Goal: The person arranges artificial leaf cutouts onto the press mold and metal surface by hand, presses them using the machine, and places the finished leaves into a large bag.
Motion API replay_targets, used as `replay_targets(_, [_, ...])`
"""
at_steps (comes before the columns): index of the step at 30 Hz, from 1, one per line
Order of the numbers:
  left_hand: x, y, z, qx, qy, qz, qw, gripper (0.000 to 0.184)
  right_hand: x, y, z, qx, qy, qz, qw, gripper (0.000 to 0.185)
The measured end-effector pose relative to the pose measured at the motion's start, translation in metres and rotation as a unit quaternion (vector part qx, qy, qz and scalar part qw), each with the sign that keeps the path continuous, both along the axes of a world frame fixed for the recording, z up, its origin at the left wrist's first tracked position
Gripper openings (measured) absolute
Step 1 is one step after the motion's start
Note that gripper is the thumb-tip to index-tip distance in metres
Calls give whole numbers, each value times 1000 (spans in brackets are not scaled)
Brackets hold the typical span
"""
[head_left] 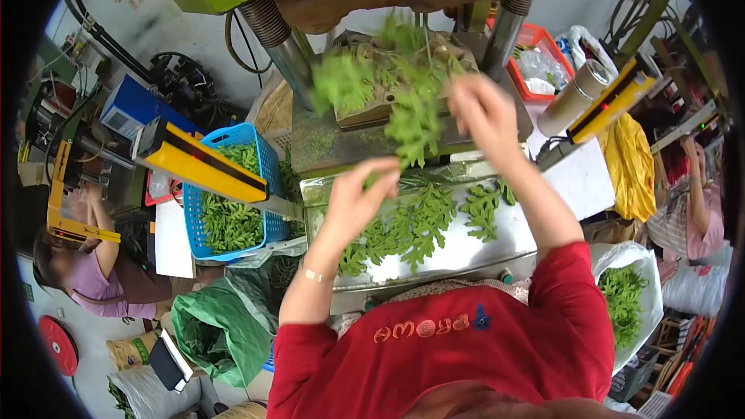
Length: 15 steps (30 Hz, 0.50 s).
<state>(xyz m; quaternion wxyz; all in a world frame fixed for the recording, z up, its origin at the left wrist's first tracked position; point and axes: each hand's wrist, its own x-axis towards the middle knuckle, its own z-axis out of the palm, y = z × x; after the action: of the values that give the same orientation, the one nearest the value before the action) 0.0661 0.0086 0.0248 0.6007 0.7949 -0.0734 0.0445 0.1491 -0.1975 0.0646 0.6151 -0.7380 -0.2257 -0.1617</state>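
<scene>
Left of the metal tray point(508, 244), a blue basket point(273, 174) is holding a heap of green leaves, while a yellow bar point(206, 164) is slanting across it and hiding part of the heap. Nearer the person and left of the tray, a green bag point(244, 353) is gaping around dark contents that are too dim to name. Right of the tray, a white bag point(650, 295) is holding more greenery; beyond the tray's far right corner, a red crate point(560, 54) is carrying clear plastic.

Leaf sprigs point(423, 221) are lying along the tray's left and middle. Directly beyond the tray, blurred foliage point(415, 120) is covering part of a block point(365, 118), with two steel columns point(289, 58) flanking it. Right of the block and beyond the tray, a metal cylinder point(574, 98) is leaning beside a second yellow bar point(613, 101).

Over the tray's far left edge, the left hand point(363, 195) is curling its fingers toward the thumb beside a green scrap; whether it is pinching it, I cannot tell. Beyond the tray, the right hand point(483, 116) is bending blurred fingers beside the foliage, its grip unclear.
</scene>
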Motion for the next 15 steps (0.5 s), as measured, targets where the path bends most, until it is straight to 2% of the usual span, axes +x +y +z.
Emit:
replay_targets(2, [-56, 10, -10, 28, 78, 33, 996, 14, -52, -25, -57, -70, -203, -16, 977, 10])
replay_targets(3, [-80, 15, -29, 43, 99, 53, 993, 12, -78, -36, -86, -75, -194, 4, 978, 10])
replay_targets(6, [-138, 34, -80, 41, 150, 74, 985, 10, -146, -62, -119, -125, -93, -37, 987, 9])
replay_targets(8, [-172, 38, -97, 78, 202, 118, 969, 10, -173, -82, -152, -225, -118, -81, 964, 9])
replay_targets(10, [-196, 39, -115, 113, 236, 115, 958, 12, -191, -98, -166, -274, -134, -101, 947, 11])
replay_targets(11, [-203, 40, -123, 142, 245, 122, 951, 14, -196, -103, -170, -277, -116, -104, 948, 11])
replay_targets(13, [-213, 39, -137, 202, 254, 142, 935, 18, -199, -109, -176, -286, -166, -114, 937, 13])
replay_targets(15, [-214, 40, -148, 192, 264, 141, 934, 18, -196, -109, -186, -287, -152, -124, 938, 13])
